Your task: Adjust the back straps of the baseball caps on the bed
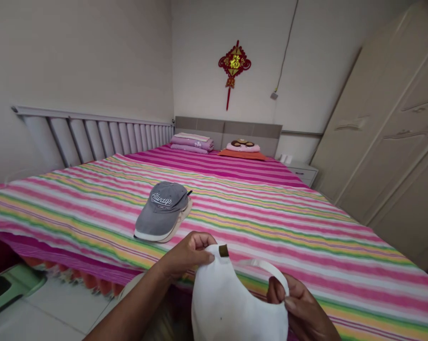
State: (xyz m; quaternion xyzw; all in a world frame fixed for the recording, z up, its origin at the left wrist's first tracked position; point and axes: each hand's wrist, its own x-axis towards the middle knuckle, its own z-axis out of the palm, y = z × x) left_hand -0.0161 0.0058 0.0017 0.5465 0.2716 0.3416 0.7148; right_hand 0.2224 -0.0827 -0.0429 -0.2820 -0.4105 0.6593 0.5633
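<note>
A white cap [231, 303] is held at the bottom centre, its back opening and strap facing up. My left hand [190, 253] pinches the cap's upper left edge, beside a small brown tab [223, 250]. On the right, my right hand [299, 303] grips the cap's other edge and the curved white strap [268, 267] between thumb and fingers. Farther forward on the striped bed, a grey cap [163, 210] with white lettering lies on top of a beige cap [183, 215], of which only the edge shows.
The striped bed [270, 203] fills the middle. Folded bedding [191, 143] and a pink pillow [242, 147] lie near the headboard [235, 135]. A railing [89, 137] runs along the left wall. A green stool [14, 286] stands lower left; a wardrobe [384, 137] is at right.
</note>
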